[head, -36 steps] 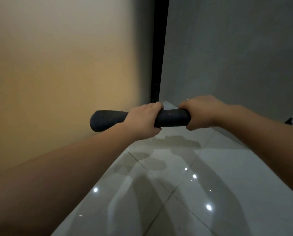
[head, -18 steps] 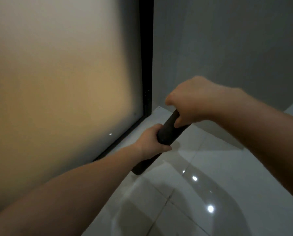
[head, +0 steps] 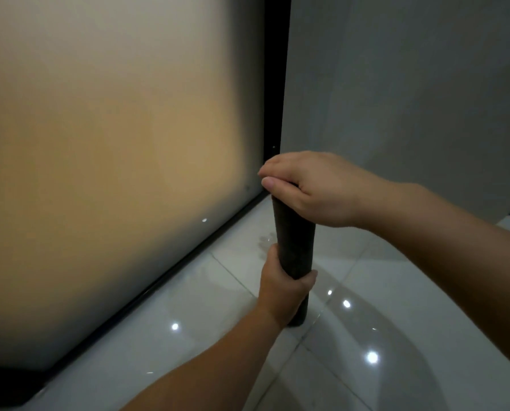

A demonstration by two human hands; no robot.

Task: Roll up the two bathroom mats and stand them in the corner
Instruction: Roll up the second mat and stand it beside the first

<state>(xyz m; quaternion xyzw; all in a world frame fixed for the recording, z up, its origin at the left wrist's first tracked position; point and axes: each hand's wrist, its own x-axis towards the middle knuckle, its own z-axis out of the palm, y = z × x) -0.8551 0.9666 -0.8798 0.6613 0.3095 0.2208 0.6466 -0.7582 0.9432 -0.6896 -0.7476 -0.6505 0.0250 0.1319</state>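
Glossy white floor tiles (head: 396,292) with thin grout lines mirror small ceiling lights, meeting a frosted glass panel (head: 114,158) in a slim black frame (head: 273,84) and a matte grey wall (head: 410,84). Near that corner, the dark, tightly rolled bathroom mat (head: 294,244) forms a nearly upright cylinder with its lower end at the floor. One grip, the left hand (head: 281,289), wraps closed around the lower half; the right hand (head: 316,188) caps and clasps the top end.

no readable text, labels, brands, numbers or signs anywhere
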